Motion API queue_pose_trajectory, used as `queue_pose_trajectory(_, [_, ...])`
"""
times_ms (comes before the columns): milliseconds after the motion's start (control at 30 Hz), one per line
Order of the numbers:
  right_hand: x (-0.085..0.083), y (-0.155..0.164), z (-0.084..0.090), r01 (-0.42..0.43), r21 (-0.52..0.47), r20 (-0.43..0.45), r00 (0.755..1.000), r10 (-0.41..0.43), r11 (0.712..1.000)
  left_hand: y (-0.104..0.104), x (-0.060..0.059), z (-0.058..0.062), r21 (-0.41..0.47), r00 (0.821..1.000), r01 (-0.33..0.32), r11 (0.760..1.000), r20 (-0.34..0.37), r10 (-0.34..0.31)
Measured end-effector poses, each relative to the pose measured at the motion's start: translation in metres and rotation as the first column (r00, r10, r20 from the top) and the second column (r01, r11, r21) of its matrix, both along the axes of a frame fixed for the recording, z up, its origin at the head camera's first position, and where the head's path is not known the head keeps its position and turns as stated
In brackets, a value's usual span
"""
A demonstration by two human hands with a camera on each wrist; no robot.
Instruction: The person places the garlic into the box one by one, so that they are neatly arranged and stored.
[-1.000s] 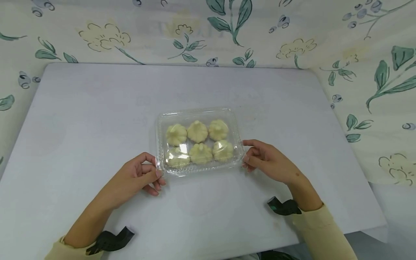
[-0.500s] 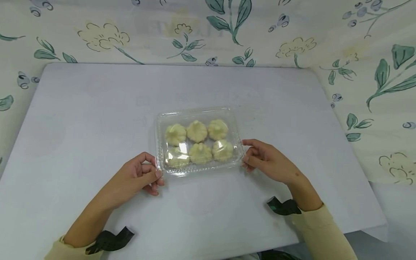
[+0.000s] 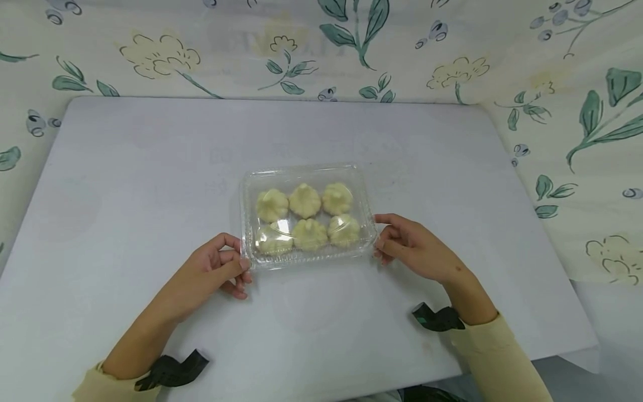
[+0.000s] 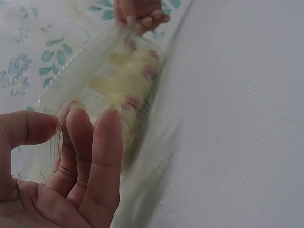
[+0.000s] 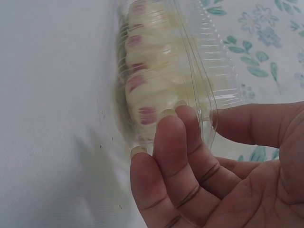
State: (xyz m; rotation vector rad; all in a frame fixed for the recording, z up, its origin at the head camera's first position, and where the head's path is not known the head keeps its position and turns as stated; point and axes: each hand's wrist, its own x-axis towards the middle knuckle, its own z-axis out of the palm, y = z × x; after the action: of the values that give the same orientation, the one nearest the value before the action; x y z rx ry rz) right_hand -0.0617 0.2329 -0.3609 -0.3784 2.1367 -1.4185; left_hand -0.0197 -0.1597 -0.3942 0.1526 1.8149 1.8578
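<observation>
hands hold a clear plastic clamshell box of six pale buns on the tabletop: left hand pinches its left near corner, right hand pinches its right edge.

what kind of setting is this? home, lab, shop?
Probably a staged recording spot, not a working kitchen: a plain pale table with floral cloth hung behind and beside it, and just a clear box of six dumplings, gripped at its ends by the left hand and right hand.
</observation>
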Motion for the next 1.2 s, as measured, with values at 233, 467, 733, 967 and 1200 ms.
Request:
queue_pose_trajectory(233, [0.0,0.001,0.0,0.003,0.023,-0.008,1.0,-0.002,1.0,0.0,-0.001,-0.001,-0.012,1.0,-0.017,1.0,0.004,0.017])
queue_pose_trajectory(467, [-0.001,0.001,-0.001,0.011,0.046,-0.024,1.0,-0.01,0.999,-0.001,-0.002,0.0,-0.004,0.999,-0.034,0.999,-0.002,0.034])
queue_pose_trajectory(733, [-0.006,0.001,-0.002,0.017,0.014,-0.041,0.999,-0.017,1.0,-0.001,-0.007,0.004,-0.042,0.998,-0.063,0.997,-0.012,0.062])
queue_pose_trajectory(967, [-0.011,0.0,-0.003,0.043,-0.002,-0.042,0.998,-0.044,0.999,-0.001,-0.015,0.006,-0.083,0.997,-0.077,0.994,-0.022,0.075])
queue_pose_trajectory(1200, [-0.017,0.0,-0.005,0.061,-0.012,-0.05,0.997,-0.062,0.998,-0.001,-0.025,0.005,-0.1,0.996,-0.087,0.991,-0.027,0.085])
